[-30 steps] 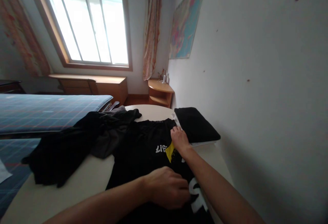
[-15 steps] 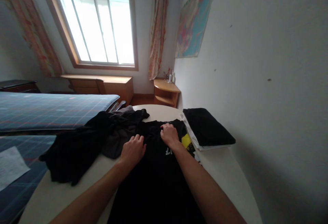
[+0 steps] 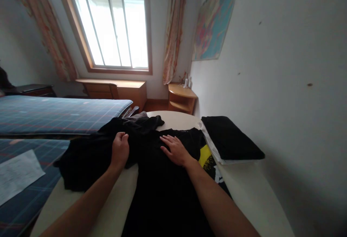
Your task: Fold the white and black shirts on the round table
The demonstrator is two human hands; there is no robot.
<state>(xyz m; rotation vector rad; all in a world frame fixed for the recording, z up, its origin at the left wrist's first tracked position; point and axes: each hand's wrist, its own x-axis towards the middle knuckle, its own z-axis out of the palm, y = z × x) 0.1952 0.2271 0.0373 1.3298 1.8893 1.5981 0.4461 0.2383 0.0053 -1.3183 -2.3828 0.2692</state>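
A black shirt (image 3: pixel 168 193) lies spread on the pale round table (image 3: pixel 257 193), reaching to the near edge of the view. My right hand (image 3: pixel 176 149) rests flat on its upper part, fingers apart. Over to the left, my left hand (image 3: pixel 120 149) is closed at the shirt's left side, pinching black cloth that looks like its sleeve. Beyond and left of that hand lies a rumpled heap of black clothes (image 3: pixel 84 157). A yellow, black and white patterned garment (image 3: pixel 206 157) shows from under the shirt's right side.
Folded black clothing (image 3: pixel 230 137) sits on white cloth at the table's right, near the wall. Beds with blue plaid mattresses (image 3: pixel 62 112) stand left, one bearing a paper sheet (image 3: pixel 20 173). A corner shelf (image 3: pixel 182 91) and a desk (image 3: pixel 127 85) stand beyond.
My left hand has moved left and closed on cloth. My right hand has flattened and shifted slightly left over the shirt, covering its white print. The view has turned slightly left.
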